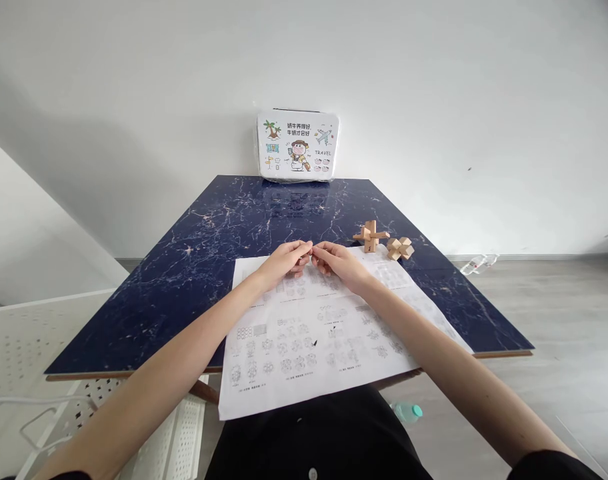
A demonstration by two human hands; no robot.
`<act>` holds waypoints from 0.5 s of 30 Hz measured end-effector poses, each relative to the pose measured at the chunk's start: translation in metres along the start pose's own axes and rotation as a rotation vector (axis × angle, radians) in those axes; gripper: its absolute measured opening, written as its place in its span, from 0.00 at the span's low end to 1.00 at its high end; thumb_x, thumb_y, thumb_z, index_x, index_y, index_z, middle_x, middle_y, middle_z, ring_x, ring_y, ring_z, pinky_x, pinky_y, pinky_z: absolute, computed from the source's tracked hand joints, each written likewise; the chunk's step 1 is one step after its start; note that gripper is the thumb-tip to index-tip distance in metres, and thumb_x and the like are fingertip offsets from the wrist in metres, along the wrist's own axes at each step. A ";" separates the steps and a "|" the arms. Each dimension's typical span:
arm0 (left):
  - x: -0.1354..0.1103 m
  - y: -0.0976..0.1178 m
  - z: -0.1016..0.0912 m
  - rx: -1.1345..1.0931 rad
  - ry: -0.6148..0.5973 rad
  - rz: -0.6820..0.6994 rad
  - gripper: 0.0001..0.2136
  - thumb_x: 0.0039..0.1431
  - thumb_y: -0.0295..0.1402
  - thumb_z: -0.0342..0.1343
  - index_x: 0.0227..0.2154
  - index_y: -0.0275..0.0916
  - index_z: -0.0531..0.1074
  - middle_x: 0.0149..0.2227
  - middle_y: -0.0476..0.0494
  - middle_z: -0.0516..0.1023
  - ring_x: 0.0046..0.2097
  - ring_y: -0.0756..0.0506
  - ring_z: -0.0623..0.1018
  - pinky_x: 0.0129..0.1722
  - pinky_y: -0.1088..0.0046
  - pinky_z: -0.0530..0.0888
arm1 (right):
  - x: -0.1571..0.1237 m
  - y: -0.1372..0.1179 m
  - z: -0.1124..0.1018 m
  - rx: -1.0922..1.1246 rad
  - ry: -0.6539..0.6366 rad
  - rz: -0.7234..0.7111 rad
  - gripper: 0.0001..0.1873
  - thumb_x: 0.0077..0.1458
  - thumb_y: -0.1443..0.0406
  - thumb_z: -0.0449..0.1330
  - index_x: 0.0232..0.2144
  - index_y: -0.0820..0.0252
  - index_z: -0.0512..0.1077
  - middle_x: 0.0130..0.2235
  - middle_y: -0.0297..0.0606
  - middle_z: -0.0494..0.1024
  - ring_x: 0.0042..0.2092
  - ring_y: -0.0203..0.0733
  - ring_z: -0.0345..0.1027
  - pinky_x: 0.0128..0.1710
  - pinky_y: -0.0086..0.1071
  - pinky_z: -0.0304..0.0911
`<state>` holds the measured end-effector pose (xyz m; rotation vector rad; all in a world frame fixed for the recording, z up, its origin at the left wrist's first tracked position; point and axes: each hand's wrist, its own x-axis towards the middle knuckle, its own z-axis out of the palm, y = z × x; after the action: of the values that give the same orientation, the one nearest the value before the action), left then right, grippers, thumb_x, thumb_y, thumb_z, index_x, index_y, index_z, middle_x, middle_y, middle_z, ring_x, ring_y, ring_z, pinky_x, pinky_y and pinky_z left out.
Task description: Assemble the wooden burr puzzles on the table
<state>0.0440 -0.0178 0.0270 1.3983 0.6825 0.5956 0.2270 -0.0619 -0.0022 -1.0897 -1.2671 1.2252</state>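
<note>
My left hand (289,259) and my right hand (335,261) meet over the far part of a large printed sheet (284,327). Thumbs and fingertips are pinched together, and the two hands touch or nearly touch at the tips. Whatever sits between the fingers is too small or too hidden to make out. Rows of small line diagrams cover the white sheet, which hangs over the front table edge. Right of my right hand stands a wooden interlocking puzzle (370,236) with crossing bars. Beside it lies a smaller wooden burr puzzle (400,249).
A white cartoon-printed case (299,147) in clear wrap leans on the wall at the back of the dark blue marbled table (184,273). A bottle with a green cap (408,412) is on the floor below. White perforated shelving (169,440) stands at the left.
</note>
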 end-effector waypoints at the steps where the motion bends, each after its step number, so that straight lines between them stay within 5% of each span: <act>1: 0.000 0.000 0.000 0.000 0.000 0.000 0.16 0.75 0.39 0.55 0.30 0.40 0.65 0.27 0.53 0.60 0.23 0.54 0.57 0.24 0.76 0.61 | 0.000 0.000 0.000 -0.001 -0.001 0.000 0.22 0.58 0.45 0.71 0.30 0.55 0.74 0.29 0.32 0.76 0.26 0.32 0.61 0.25 0.31 0.55; 15: 0.000 0.001 0.000 -0.002 0.001 -0.013 0.15 0.75 0.39 0.55 0.31 0.39 0.65 0.28 0.54 0.60 0.24 0.54 0.57 0.24 0.76 0.61 | -0.001 -0.003 0.001 -0.032 -0.004 0.005 0.23 0.58 0.44 0.70 0.30 0.55 0.73 0.29 0.31 0.74 0.26 0.32 0.60 0.26 0.31 0.55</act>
<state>0.0443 -0.0175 0.0275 1.3912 0.6914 0.5869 0.2261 -0.0635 0.0002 -1.1149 -1.2915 1.2149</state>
